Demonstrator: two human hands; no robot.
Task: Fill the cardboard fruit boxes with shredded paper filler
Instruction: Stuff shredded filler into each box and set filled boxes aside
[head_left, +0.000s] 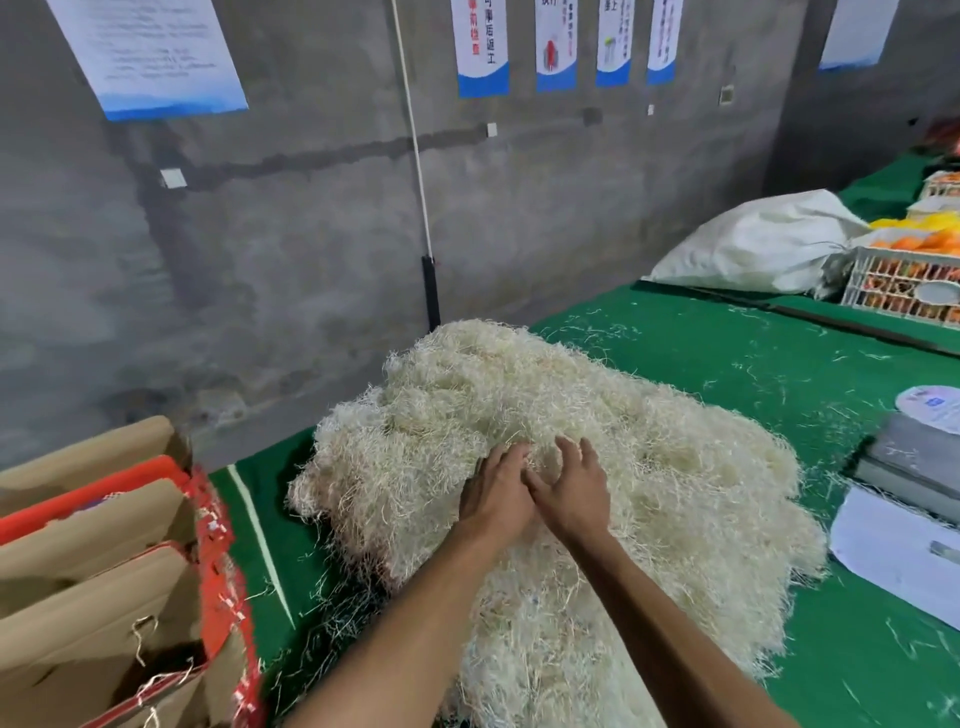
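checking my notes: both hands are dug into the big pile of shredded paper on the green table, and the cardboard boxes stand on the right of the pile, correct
Not quite. The head view shows the cardboard boxes on the left of the pile, not the right. The rest holds: the left hand and right hand are dug into the big pile of shredded paper on the green table.

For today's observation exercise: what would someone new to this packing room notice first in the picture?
The big pale heap of shredded paper filler on the green table dominates the middle, with the left hand and right hand digging into its top. Cardboard fruit boxes with red trim stand at the lower left, and a white crate of orange fruit sits far right.
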